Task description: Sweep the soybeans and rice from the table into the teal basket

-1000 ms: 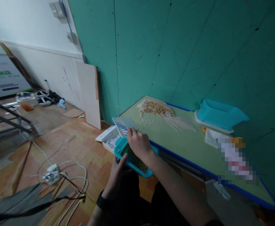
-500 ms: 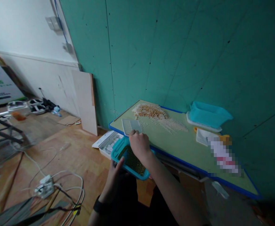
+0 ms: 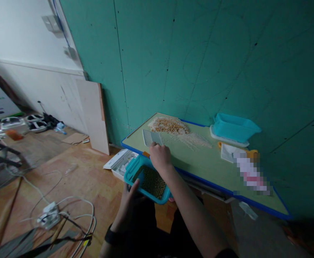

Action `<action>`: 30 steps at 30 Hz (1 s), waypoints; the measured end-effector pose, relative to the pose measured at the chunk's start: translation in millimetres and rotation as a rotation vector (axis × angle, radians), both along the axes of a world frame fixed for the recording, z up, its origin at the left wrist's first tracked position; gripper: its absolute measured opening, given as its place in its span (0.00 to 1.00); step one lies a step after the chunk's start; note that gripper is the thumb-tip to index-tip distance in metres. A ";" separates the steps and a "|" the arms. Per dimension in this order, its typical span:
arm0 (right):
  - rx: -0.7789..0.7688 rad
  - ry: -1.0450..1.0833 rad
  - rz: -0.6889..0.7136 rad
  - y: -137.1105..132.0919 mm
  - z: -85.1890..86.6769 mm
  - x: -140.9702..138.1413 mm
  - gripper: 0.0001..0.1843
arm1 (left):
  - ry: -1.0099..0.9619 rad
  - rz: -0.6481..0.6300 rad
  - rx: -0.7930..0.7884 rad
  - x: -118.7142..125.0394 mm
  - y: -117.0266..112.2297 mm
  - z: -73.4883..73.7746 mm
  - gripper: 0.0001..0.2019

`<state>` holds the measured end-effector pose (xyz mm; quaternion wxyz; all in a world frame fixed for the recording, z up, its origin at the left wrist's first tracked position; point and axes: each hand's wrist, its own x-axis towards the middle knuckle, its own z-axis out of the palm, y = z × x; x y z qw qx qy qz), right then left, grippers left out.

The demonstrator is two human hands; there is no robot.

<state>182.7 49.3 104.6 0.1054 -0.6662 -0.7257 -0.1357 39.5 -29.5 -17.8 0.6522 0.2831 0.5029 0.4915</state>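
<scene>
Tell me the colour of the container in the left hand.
The container is turquoise blue, seen best in the head view.

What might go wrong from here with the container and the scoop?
The left hand holds the teal container of greenish beans beside the table; tilting might spill beans onto the floor. The right hand grips a slotted scoop near loose grains, which a knock might scatter.

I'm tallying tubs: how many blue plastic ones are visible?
2: one blue plastic tub in the left hand, another blue tub at the back of the pale green table.
</scene>
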 end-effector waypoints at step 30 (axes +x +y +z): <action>-0.084 0.061 -0.393 -19.5 -1.2 170.2 0.18 | -0.030 0.030 -0.035 1.6 5.8 -22.5 0.33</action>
